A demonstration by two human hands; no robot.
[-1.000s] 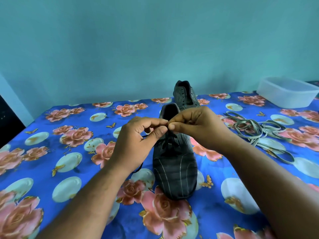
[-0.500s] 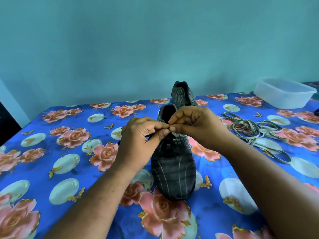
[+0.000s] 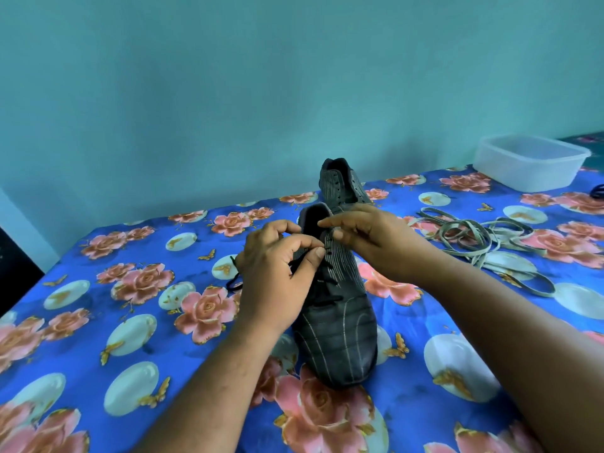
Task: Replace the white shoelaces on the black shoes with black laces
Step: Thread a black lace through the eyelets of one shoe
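A black shoe with pale stripes (image 3: 336,338) lies toe towards me on the flowered cloth. A black lace (image 3: 322,300) crosses its lower eyelets. My left hand (image 3: 277,273) pinches the black lace end between thumb and forefinger at the shoe's upper eyelets. A loop of the lace hangs out at the left of that hand. My right hand (image 3: 372,240) rests on the right side of the shoe's collar, fingers curled on its edge. A second black shoe (image 3: 340,184) stands behind the first. The white laces (image 3: 483,237) lie in a loose heap to the right.
A clear plastic tub (image 3: 529,161) sits at the back right corner of the blue flowered cloth (image 3: 130,305). A teal wall rises just behind the bed. A dark object (image 3: 598,191) shows at the right edge.
My two hands, pinched together over the shoe before, have parted. The left hand has dropped slightly with the lace; the right has shifted onto the shoe's right collar.
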